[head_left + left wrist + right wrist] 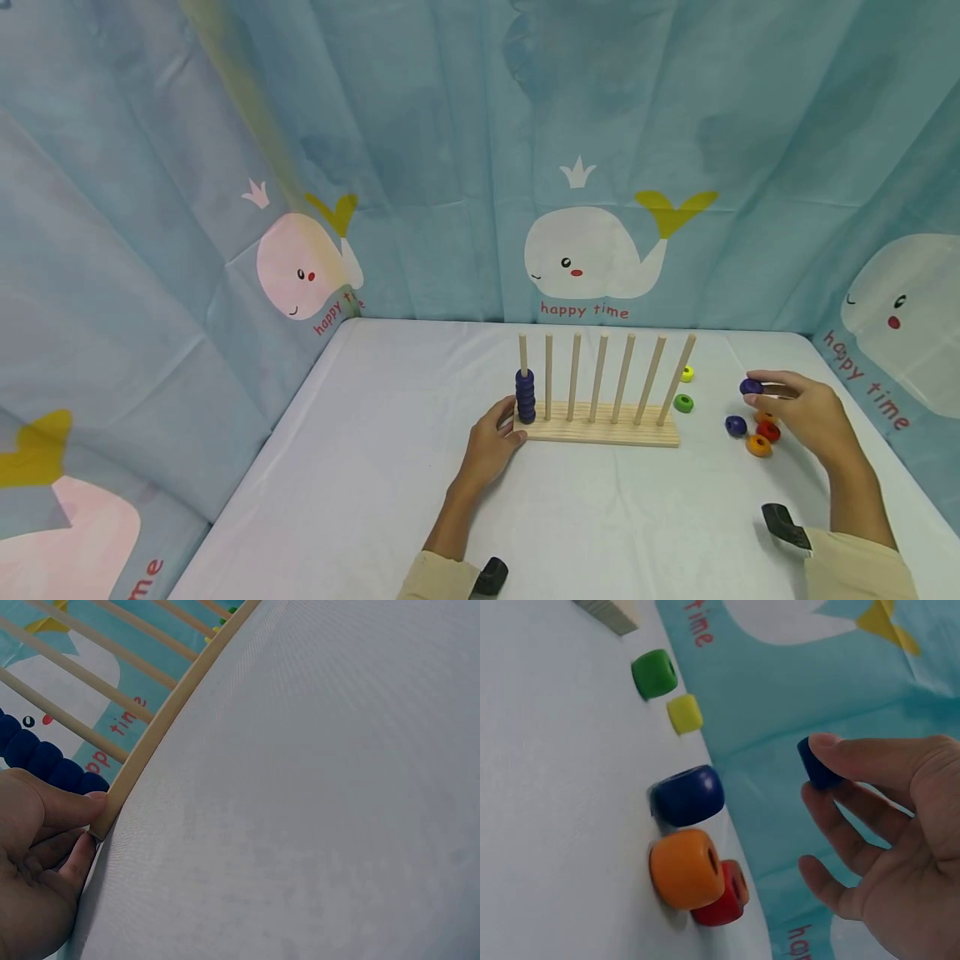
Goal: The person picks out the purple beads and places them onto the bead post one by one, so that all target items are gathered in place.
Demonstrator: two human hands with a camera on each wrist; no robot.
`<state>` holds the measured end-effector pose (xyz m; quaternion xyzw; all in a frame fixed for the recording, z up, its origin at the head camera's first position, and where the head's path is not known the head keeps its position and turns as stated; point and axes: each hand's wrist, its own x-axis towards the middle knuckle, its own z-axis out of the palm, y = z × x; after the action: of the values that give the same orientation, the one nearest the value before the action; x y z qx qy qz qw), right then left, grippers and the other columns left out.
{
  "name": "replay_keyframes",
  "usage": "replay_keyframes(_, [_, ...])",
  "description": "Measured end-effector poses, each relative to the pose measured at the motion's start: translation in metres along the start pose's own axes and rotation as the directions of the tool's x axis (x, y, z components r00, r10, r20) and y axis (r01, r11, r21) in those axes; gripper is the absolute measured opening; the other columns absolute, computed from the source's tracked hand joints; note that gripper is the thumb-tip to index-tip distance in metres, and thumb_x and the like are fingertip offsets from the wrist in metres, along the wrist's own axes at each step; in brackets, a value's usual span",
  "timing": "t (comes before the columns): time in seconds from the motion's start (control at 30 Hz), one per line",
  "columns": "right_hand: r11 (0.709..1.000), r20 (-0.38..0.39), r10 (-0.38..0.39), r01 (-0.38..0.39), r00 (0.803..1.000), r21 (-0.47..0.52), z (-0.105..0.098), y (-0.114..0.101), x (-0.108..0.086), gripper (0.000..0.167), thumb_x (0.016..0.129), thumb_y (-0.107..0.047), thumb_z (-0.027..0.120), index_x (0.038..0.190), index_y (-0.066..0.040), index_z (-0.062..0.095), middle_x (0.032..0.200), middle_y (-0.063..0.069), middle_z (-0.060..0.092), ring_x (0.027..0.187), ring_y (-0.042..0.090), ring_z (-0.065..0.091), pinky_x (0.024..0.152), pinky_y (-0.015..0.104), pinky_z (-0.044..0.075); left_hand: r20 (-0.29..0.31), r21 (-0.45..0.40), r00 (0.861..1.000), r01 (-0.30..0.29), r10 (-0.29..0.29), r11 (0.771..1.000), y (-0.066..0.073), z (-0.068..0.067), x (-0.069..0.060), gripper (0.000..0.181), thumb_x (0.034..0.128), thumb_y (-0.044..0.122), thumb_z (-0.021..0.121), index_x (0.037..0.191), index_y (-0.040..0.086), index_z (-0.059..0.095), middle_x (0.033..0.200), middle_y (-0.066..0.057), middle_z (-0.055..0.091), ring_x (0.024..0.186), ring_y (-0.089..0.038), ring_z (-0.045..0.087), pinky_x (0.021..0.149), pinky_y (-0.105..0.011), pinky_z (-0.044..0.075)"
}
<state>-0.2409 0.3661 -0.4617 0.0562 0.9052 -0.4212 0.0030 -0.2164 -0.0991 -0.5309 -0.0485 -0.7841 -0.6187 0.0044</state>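
My left hand grips the left end of a wooden peg rack, its thumb and fingers on the base's edge in the left wrist view. Several dark blue beads are stacked on the leftmost peg; the other upright pegs carry none. Over at the right, my right hand pinches a dark blue bead between thumb and fingertips, held above the table. Below that hand lie another blue bead, an orange bead, a red bead and a second orange bead, partly hidden.
Just right of the rack are a green bead and a yellow bead, the latter partly behind the rightmost peg. A white cloth covers the table. Blue curtains with whale prints hang along its back and sides.
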Motion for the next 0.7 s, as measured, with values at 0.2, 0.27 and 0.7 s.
replay_keyframes(0.2, [0.996, -0.038, -0.086, 0.085, 0.996, -0.014, 0.000, -0.010, -0.002, 0.064, 0.107, -0.039, 0.063, 0.154, 0.002, 0.050, 0.146, 0.038, 0.053, 0.134, 0.059, 0.047, 0.099, 0.086, 0.044, 0.000, 0.005, 1.000, -0.004, 0.004, 1.000, -0.001, 0.000, 0.000, 0.064, 0.0992, -0.004, 0.067, 0.158, -0.002, 0.043, 0.160, -0.026, 0.047, 0.148, -0.038, 0.050, 0.117, -0.029, 0.051])
replay_keyframes(0.27, [0.994, -0.045, -0.104, 0.103, 0.994, -0.016, 0.000, -0.014, -0.004, 0.065, 0.106, -0.040, 0.064, 0.154, 0.002, 0.050, 0.145, 0.037, 0.054, 0.134, 0.059, 0.047, 0.098, 0.087, 0.045, 0.000, 0.004, 1.000, -0.006, 0.006, 1.000, -0.001, 0.000, 0.000, 0.064, 0.0990, -0.004, 0.067, 0.158, -0.002, 0.044, 0.160, -0.026, 0.047, 0.147, -0.038, 0.050, 0.117, -0.029, 0.051])
replay_keyframes(0.7, [0.979, -0.130, -0.196, 0.186, 0.972, -0.084, 0.002, -0.034, -0.008, 0.061, 0.105, -0.041, 0.066, 0.149, 0.000, 0.057, 0.132, 0.030, 0.066, 0.124, 0.052, 0.060, 0.096, 0.072, 0.056, -0.003, -0.003, 1.000, -0.001, 0.001, 1.000, -0.001, 0.000, 0.000, 0.063, 0.0983, -0.004, 0.068, 0.158, 0.002, 0.046, 0.159, -0.025, 0.049, 0.145, -0.036, 0.053, 0.115, -0.029, 0.052])
